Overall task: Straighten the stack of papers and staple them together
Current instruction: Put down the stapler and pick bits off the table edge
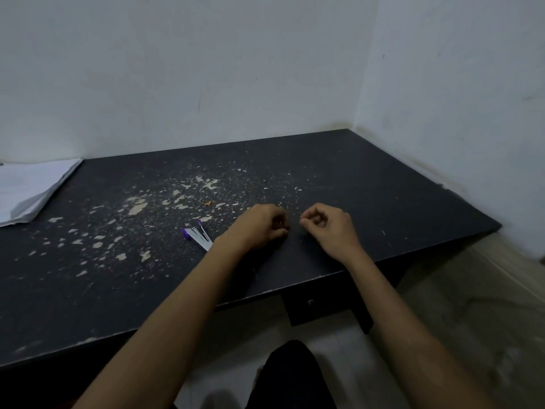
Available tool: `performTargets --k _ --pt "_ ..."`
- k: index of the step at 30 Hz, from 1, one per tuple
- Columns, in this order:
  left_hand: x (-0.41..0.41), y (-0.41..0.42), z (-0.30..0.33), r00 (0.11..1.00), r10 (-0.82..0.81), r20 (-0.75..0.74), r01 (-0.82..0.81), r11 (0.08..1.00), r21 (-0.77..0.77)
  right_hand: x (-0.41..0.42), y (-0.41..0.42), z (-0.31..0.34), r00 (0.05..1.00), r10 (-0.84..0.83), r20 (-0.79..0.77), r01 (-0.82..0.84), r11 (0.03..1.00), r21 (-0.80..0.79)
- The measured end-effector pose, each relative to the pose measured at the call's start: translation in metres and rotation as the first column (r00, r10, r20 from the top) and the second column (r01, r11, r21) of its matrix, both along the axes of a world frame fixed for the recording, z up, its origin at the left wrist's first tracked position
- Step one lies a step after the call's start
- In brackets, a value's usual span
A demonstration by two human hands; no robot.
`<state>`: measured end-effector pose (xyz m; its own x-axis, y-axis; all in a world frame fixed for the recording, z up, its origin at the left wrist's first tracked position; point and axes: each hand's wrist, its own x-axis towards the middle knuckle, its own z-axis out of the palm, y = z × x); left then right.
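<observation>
Both hands are shown curled on the dark table (383,178), near its front edge. The left hand (259,225) is closed loosely, knuckles up; whether anything small is pinched inside cannot be told. The right hand (327,225) is half curled, thumb and forefinger nearly met on nothing visible. Just left of the left hand the stapler (198,237) lies swung open, apart from the fingers. The papers (29,190) rest far left, well apart from both hands, their sheets fanned and uneven. The stack is judged light, limp and prone to sliding; it is best taken by both long edges and tapped square.
</observation>
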<state>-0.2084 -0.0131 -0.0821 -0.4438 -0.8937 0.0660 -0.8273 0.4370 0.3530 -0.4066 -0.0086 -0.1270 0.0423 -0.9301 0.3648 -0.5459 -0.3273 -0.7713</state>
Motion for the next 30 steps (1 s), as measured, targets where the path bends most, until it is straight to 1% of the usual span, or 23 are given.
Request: performTargets --k 3,5,14,21,24,28,30 --pt "0.003 0.015 -0.002 1.000 -0.001 0.019 0.004 0.989 -0.145 -0.001 0.001 0.001 1.000 0.005 0.001 -0.005 1.000 -0.006" --pt "0.005 0.027 -0.004 1.000 -0.003 0.016 0.006 0.982 -0.187 -0.001 0.001 0.001 1.000 -0.002 0.001 0.002 1.000 -0.008" --pt "0.014 0.065 -0.013 0.985 -0.075 0.155 0.107 0.972 -0.207 0.000 0.003 0.002 1.000 -0.015 -0.023 0.015 1.000 -0.006" --pt "0.022 0.082 -0.024 0.994 -0.092 0.050 0.100 0.979 -0.178 0.002 0.010 0.008 0.996 -0.006 -0.087 0.006 1.000 -0.004" --pt "0.024 0.089 -0.029 0.996 -0.087 0.020 0.090 0.980 -0.180 0.005 0.022 0.013 0.984 0.074 -0.164 -0.075 0.997 -0.001" --pt "0.022 0.098 -0.032 0.998 -0.066 -0.020 0.059 0.972 -0.226 0.006 0.046 0.016 0.936 0.199 -0.290 -0.196 0.980 0.037" --pt "0.022 0.101 -0.031 0.995 -0.062 -0.079 0.042 0.973 -0.228 0.003 0.062 0.014 0.917 0.226 -0.329 -0.227 0.973 0.037"
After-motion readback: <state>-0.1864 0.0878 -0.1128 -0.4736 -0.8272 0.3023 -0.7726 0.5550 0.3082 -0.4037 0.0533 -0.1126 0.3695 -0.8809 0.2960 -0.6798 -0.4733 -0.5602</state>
